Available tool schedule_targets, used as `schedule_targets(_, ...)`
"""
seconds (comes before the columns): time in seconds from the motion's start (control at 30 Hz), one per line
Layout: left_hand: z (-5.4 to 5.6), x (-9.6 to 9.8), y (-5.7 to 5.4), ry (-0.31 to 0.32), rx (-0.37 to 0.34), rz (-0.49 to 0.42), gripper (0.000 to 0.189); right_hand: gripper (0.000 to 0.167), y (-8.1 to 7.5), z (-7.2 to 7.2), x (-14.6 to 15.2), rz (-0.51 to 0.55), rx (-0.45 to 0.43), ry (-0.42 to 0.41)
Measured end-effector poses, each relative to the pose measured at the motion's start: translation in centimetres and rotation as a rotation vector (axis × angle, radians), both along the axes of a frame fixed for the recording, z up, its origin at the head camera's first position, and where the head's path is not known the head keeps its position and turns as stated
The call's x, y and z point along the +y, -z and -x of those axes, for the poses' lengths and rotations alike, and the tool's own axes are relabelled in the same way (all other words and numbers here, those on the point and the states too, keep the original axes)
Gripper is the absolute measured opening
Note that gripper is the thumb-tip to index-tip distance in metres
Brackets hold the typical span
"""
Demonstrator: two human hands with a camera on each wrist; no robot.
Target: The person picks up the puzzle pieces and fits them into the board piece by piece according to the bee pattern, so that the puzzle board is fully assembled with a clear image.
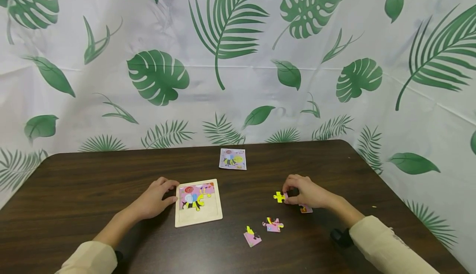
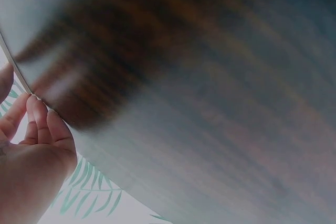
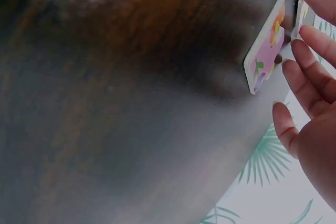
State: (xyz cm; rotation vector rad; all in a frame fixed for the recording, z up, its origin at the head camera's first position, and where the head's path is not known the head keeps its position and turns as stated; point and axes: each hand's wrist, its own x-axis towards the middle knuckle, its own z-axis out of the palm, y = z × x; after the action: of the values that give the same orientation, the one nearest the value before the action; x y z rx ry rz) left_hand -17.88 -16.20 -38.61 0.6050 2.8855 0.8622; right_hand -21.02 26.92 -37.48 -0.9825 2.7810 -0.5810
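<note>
A square wooden puzzle board [image 1: 202,216] lies on the table, partly filled with pieces that form a bee picture. My left hand [image 1: 158,197] is at its left side, thumb and forefinger touching the edge; the left wrist view shows fingertips at the board's thin edge [image 2: 20,74]. My right hand [image 1: 306,191] pinches a yellow and pink puzzle piece [image 1: 279,197] between thumb and fingers, low over the table. Another pink piece [image 1: 306,209] lies under this hand, partly hidden; in the right wrist view that pink piece [image 3: 266,53] sits beside the fingertips.
Two loose puzzle pieces, one pink with yellow [image 1: 252,237] and one with a striped curve [image 1: 273,225], lie right of the board. Farther back is a bee picture card [image 1: 232,159]. A leaf-printed cloth [image 1: 238,100] hangs behind the dark wooden table [image 1: 111,170].
</note>
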Motion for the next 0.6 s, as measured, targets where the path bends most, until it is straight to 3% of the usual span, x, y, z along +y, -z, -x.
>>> schedule_targets(0.6, 0.0, 0.0, 0.1, -0.009, 0.007, -0.003, 0.034, 0.015, -1.1, 0.6, -1.0, 0.014, -0.035, -0.026)
